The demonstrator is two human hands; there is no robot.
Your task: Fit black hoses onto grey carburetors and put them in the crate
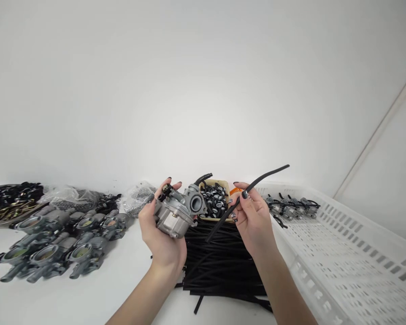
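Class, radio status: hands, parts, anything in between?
Left hand holds metal carburetor. Right hand pinches black tube, apart from the carburetor. Nothing visible between them.

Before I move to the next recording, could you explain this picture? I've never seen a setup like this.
There is no machine here: a person works with two bare hands, and the one picture comes from a camera worn on their head, looking forward and down.

The left hand holds a metal carburetor. The right hand holds a loose black hose, apart from it.

On the white table, more carburetors sit at the left, near plastic bags of small parts. In the middle lie a pile of black hoses and, behind it, a yellowish tub. At the right, a white plastic crate holds further carburetors.
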